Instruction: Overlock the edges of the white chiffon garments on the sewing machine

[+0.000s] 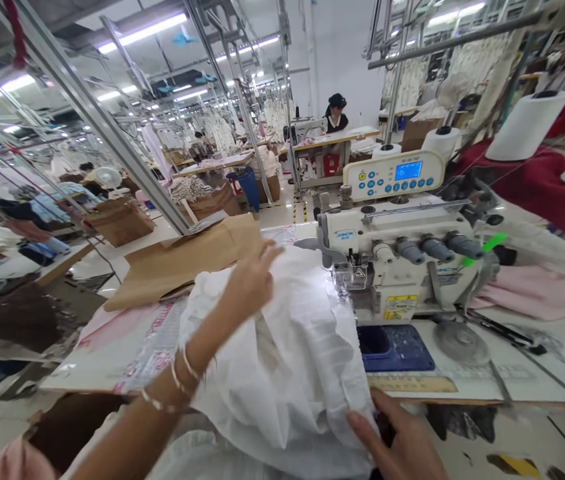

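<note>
A white gathered garment piece lies over the table's front edge, its right side running up to the needle area of an overlock sewing machine. My left hand, with bangles at the wrist, is over the fabric left of the machine. Its fingers look loosely bent and apart, slightly blurred, with nothing seen in them. At the table's front edge my right hand pinches the garment's right edge, thumb on top and fingers partly hidden below. The machine's lamp lights the cloth beside the presser foot.
Brown paper lies on the left of the table. A control panel tops the machine. Thread cones stand behind it at right, and pink cloth lies beside it. A person sits at another machine farther back.
</note>
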A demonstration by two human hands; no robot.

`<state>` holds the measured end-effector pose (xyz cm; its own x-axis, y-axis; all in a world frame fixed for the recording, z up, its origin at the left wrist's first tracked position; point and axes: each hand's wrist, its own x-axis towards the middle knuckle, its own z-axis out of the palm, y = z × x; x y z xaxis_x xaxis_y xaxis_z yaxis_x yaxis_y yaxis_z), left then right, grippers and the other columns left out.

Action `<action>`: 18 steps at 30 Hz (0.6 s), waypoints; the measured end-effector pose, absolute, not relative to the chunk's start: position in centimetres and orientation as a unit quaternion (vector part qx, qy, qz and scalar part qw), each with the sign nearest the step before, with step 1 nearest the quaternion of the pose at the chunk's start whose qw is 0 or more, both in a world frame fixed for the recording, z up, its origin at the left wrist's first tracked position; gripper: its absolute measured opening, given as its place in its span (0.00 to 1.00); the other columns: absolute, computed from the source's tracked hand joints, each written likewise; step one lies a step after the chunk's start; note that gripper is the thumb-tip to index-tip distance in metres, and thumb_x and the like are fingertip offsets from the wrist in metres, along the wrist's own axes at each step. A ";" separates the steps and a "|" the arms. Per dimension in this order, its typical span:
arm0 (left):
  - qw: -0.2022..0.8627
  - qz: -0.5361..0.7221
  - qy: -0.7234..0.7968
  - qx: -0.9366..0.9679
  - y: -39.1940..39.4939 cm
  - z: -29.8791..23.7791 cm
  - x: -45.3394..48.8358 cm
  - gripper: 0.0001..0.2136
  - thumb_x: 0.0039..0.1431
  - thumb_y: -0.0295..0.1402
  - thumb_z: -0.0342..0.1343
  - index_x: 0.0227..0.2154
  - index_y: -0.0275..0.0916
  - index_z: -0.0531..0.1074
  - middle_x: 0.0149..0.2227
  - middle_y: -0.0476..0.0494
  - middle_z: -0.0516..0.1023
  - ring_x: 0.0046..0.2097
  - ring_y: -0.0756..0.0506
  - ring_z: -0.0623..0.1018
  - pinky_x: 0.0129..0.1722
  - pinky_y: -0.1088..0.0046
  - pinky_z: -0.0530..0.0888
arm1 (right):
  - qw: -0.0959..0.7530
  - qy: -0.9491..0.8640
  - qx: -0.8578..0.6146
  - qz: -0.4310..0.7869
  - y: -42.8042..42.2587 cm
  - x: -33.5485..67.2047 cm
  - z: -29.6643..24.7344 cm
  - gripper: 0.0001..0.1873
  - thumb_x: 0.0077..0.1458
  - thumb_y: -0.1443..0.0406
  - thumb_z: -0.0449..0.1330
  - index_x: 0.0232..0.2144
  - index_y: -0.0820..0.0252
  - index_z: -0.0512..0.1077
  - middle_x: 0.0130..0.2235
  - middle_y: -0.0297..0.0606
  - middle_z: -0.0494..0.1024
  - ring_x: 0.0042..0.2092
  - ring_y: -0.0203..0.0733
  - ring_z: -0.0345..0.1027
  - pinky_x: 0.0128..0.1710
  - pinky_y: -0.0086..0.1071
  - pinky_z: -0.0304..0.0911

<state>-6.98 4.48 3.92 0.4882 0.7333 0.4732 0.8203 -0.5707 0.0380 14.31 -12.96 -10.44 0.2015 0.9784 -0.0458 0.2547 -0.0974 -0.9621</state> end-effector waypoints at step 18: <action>0.003 -0.367 -0.301 -0.880 -1.2 -1.5 0.0 0.08 0.60 0.20 0.50 0.40 0.32 0.71 0.41 0.40 0.76 0.51 0.45 0.75 0.52 0.69 0.76 | 0.538 -0.460 -0.546 0.447 -9.3 12.9 -8.2 0.21 0.57 0.51 0.57 0.21 0.60 0.67 0.21 0.29 0.61 0.26 0.34 0.53 0.25 0.25 0.52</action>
